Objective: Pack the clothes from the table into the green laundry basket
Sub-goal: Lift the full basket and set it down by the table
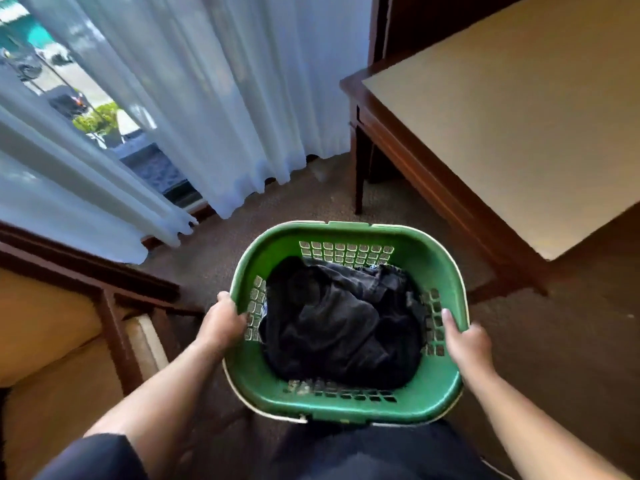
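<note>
1. The green laundry basket (346,233) is held in the near middle of the view, above the brown carpet (294,202), just left of and nearer than the table (519,116).
2. Dark clothes (339,323) lie bunched inside it and cover the basket's floor. The separate garments cannot be told apart, and a sliver of lighter fabric at the far edge is too small to identify.
3. The left hand (223,322) grips the basket's left rim, with its fingers curled over the edge. Their tips are lost against the slotted wall.
4. The right hand (465,342) grips the right rim. The thumb lies along the inner face, and the other fingers are hidden under the outer lip.
5. The near rim touches the person's dark clothing, which hides what is below.
6. Only the table's pale top, dark wooden edge and one leg show; its right and far parts are cut off by the frame.
7. A white curtain (225,98) hangs at the far left and is parted over a window (69,81). The street outside is blurred.
8. At the near left is a tan cushioned seat (41,323) with a dark wooden frame, partly cut off.
</note>
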Demonstrator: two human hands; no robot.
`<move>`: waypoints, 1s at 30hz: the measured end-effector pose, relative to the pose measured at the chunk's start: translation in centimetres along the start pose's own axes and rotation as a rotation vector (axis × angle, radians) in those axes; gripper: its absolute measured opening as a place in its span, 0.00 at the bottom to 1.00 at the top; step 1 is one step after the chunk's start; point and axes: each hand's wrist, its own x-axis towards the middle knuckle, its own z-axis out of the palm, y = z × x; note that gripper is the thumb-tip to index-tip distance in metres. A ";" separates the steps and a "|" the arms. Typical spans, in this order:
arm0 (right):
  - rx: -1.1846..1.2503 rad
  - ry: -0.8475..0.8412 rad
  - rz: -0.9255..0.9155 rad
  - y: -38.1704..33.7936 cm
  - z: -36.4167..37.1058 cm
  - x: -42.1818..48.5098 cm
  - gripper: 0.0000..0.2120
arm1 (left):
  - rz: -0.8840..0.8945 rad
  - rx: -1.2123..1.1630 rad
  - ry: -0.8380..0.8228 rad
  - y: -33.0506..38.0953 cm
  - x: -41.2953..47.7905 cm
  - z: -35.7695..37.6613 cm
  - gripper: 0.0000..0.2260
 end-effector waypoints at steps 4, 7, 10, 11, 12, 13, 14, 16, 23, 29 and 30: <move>0.111 0.087 0.121 1.3 2.1 -4.5 0.28 | 0.192 0.083 -0.014 1.7 4.4 -3.6 0.14; 0.176 0.117 0.222 2.3 3.3 -6.7 0.29 | 0.292 0.132 -0.053 3.9 7.0 -4.4 0.12; 0.236 0.170 0.322 3.2 4.4 -7.6 0.32 | 0.380 0.208 -0.098 6.5 9.0 -4.0 0.12; 0.241 0.188 0.350 3.0 4.4 -7.8 0.34 | 0.409 0.236 -0.118 7.5 9.6 -3.7 0.12; 0.247 0.210 0.365 3.1 4.5 -7.8 0.34 | 0.434 0.261 -0.139 8.4 10.2 -3.4 0.12; 0.256 0.224 0.377 2.9 4.7 -7.7 0.35 | 0.453 0.279 -0.159 9.2 10.9 -3.1 0.12; 0.250 0.247 0.387 2.8 4.9 -7.6 0.36 | 0.464 0.296 -0.180 10.0 11.6 -3.0 0.11; 0.224 0.285 0.433 2.9 5.6 -7.3 0.37 | 0.468 0.321 -0.222 11.2 12.9 -2.6 0.12; 0.241 0.397 0.570 3.0 8.2 -6.6 0.38 | 0.519 0.402 -0.328 15.0 17.4 -0.5 0.11; 0.366 0.466 0.696 3.6 12.0 -3.1 0.35 | 0.587 0.404 -0.359 19.2 22.7 3.2 0.09; 0.408 0.480 0.710 3.6 12.4 -2.4 0.33 | 0.596 0.396 -0.357 19.9 23.6 3.8 0.08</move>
